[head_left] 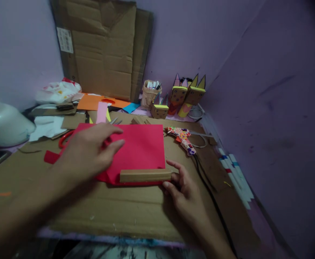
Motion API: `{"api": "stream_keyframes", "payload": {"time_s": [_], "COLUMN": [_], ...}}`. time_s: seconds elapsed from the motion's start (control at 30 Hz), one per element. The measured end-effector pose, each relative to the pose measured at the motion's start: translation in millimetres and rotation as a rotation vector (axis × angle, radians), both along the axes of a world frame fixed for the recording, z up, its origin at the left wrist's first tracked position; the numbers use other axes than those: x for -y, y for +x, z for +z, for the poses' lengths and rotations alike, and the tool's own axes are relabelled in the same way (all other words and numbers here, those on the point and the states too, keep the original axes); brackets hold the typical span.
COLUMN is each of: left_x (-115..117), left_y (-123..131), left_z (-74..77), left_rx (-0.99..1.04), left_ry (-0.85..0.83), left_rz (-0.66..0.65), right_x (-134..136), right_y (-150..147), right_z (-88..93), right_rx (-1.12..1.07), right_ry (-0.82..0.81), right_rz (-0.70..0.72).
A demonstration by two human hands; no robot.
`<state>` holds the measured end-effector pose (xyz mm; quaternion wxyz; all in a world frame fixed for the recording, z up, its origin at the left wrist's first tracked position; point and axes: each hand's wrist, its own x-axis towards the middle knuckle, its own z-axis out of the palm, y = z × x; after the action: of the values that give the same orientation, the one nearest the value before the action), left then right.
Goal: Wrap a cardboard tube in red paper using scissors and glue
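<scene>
Grips the right end of a brown strip (145,175) between the thumb and curled fingers of the right hand (184,192), with the forefinger stretched out beyond the strip. Holds the strip lengthwise along the near edge of a red sheet (141,147), lying on top of it. Spreads the left hand (94,151) over the left part of the sheet, thumb and fingers parted. Cannot tell, through the blur, whether touching the paper there.

Has a red scrap (51,157) and a red loop handle (64,139) at the left side of the sheet, and a patterned glue gun (183,140) near its right edge, with a black cord (208,194) running toward the near side. Works over brown cardboard (136,212), with markers (234,176) along the right. Has a pink paper strip (101,112) and orange paper (88,102) beyond the sheet, then a small eared box (160,110), a pen cup (148,97) and a large cardboard panel (100,54) against the wall.
</scene>
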<state>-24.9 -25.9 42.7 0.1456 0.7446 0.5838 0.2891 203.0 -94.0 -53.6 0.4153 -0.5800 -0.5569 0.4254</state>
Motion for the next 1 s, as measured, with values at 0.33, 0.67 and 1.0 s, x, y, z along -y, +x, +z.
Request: {"api": "stream_keyframes", "payload": {"time_s": [0.33, 0.67, 1.0], "left_x": [-109.2, -116.2, -112.0], "left_y": [58.8, 82.4, 79.0], "left_z": [-28.5, -25.3, -28.5], "left_rx": [-0.547, -0.536, -0.586], "left_ry": [0.091, 0.111, 0.170], "left_rz": [-0.414, -0.459, -0.470], "right_x": [0.9, 4.0, 2.8], "right_y": [1.7, 5.8, 8.8], "right_z": [0.0, 1.5, 5.3], "right_rx": [0.037, 0.078, 0.121], "right_ry": [0.016, 0.011, 0.037], "right_rz": [0.020, 0.074, 0.111]}}
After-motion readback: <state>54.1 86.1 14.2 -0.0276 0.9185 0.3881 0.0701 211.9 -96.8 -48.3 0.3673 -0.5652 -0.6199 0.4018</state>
